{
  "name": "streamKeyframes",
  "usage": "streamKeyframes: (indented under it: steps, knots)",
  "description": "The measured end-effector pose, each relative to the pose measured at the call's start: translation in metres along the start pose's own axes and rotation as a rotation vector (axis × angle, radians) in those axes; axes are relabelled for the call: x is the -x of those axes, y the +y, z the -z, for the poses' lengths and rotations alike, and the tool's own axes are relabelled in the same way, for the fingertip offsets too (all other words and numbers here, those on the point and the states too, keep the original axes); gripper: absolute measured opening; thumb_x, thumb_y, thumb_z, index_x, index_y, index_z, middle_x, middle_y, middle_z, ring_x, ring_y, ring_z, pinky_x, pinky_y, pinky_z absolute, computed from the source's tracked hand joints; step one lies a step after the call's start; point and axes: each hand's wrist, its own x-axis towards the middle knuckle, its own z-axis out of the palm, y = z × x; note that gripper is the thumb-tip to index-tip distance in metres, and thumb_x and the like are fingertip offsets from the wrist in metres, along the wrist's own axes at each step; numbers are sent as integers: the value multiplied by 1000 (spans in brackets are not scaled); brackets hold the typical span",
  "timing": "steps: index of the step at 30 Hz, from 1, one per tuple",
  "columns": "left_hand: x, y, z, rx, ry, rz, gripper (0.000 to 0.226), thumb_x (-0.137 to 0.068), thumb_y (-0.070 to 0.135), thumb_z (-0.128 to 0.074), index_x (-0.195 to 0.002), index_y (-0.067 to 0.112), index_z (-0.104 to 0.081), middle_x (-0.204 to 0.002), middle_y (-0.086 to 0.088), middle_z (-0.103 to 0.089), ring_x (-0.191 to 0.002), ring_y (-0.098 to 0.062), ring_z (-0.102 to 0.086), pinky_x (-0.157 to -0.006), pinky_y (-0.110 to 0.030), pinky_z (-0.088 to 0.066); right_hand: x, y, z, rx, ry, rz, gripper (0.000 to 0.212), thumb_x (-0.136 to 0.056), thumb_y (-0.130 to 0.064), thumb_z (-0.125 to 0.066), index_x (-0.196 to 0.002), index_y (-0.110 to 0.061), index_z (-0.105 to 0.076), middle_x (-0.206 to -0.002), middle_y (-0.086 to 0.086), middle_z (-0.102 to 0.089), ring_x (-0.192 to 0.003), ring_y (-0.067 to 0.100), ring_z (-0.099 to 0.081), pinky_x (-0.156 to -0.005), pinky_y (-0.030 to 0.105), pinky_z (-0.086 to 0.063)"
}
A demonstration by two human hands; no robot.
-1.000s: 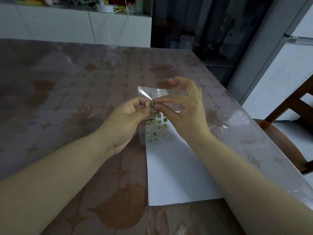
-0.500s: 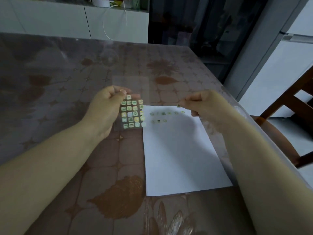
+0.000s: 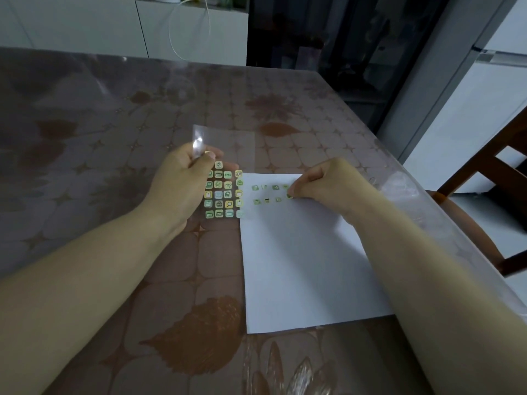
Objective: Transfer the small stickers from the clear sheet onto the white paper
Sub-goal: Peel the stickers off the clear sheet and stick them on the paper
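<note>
My left hand [image 3: 179, 181] pinches the clear sheet [image 3: 228, 155] near its left edge, just left of the white paper [image 3: 299, 266]. Several small green and yellow stickers [image 3: 224, 193] fill the sheet's lower part in rows. The white paper lies flat on the table. Two short rows of stickers [image 3: 266, 193] sit near its top edge. My right hand [image 3: 328, 186] has its fingers curled down on the paper, and its fingertip holds a small sticker [image 3: 289, 196] at the right end of the lower row.
The table [image 3: 114, 138] has a brown floral cloth under a clear plastic cover. A wooden chair [image 3: 490, 201] stands off the table's right edge. White cabinets [image 3: 114, 27] and a dark glass door [image 3: 328, 38] lie beyond the far edge.
My hands parted: the left carried the clear sheet to the left of the paper, and the right brought a peeled sticker down onto the paper's lower row.
</note>
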Motion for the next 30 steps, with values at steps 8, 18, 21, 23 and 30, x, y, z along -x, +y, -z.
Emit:
streamKeyframes:
  steps: [8, 18, 21, 23, 30]
  knots:
    - [3, 0, 1, -6, -15, -9, 23, -96, 12, -41, -83, 19, -58, -77, 0, -73, -64, -11, -66, -59, -24, -53, 3, 2, -2, -12, 21, 4, 9, -72, -16, -75, -80, -12, -75, -88, 3, -71, -78, 13, -60, -57, 16, -43]
    - [4, 0, 1, -16, -19, -22, 24, -96, 11, -41, -81, 19, -57, -80, -2, -71, -62, -10, -65, -61, -26, -52, 6, 3, -1, -30, 0, 51, 4, -70, -17, -77, -69, -18, -74, -65, -7, -64, -63, 6, -56, -47, 8, -40]
    - [4, 0, 0, -13, -17, -20, 24, -96, 11, -40, -81, 19, -57, -80, -2, -71, -60, -9, -65, -57, -23, -52, 6, 3, -2, -25, 7, 50, 4, -70, -16, -77, -73, -15, -74, -71, -4, -66, -67, 8, -57, -52, 12, -44]
    - [4, 0, -1, -5, -21, -13, 23, -96, 11, -40, -82, 19, -57, -80, -3, -71, -59, -9, -65, -58, -23, -52, 6, 2, -3, -27, 9, 34, 6, -70, -14, -77, -76, -12, -75, -77, -1, -68, -72, 11, -59, -58, 16, -45]
    - [5, -1, 1, 16, -8, -45, 22, -95, 11, -41, -81, 19, -57, -70, 3, -72, -60, -9, -65, -54, -20, -51, 3, 0, -2, 2, 27, 8, 18, -68, -11, -79, -81, -13, -66, -63, -6, -47, -56, 7, -44, -47, 13, -36]
